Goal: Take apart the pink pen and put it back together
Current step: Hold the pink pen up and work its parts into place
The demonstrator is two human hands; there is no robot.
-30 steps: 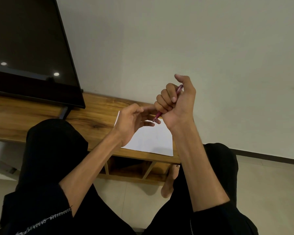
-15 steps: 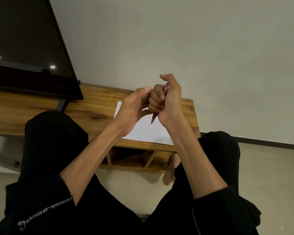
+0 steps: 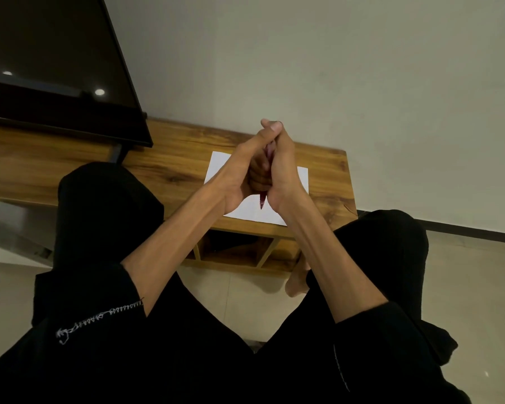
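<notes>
Pink pen (image 3: 263, 200), upright, tip down

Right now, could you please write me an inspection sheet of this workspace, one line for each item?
Surface: wooden table, low, against the wall.
Job's things: pink pen, tip pointing down out of the hands, above the white paper lying flat on the table.
Clutter: nothing seen.
Grippers: left hand and right hand pressed together around the pen, thumbs meeting on top.
Cables: nothing seen.
Surroundings: dark screen at the table's left end, plain wall, tiled floor, open shelf under the table.
</notes>
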